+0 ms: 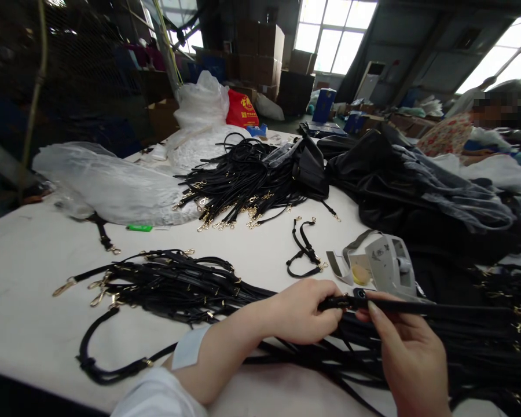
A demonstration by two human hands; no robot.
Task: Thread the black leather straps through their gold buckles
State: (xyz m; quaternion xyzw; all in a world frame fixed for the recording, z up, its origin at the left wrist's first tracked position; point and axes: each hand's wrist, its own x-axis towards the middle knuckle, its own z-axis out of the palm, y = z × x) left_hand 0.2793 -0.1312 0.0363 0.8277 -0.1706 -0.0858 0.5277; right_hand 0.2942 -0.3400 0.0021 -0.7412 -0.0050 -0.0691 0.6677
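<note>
A black strap stretches between my hands above the table. My left hand is closed around its left end, where a small metal fitting shows by the fingertips. Thumb and fingers of my right hand pinch the same strap just right of a dark round-cornered piece. Beneath my hands lies a long bundle of black straps with gold clasps, running left to right along the table. One looped strap hangs out of the bundle at the near left.
Behind the bundle, a separate strap lies beside a white tape dispenser. Farther back are a heap of straps, clear plastic bags, a green object and black material. Another person is at the far right.
</note>
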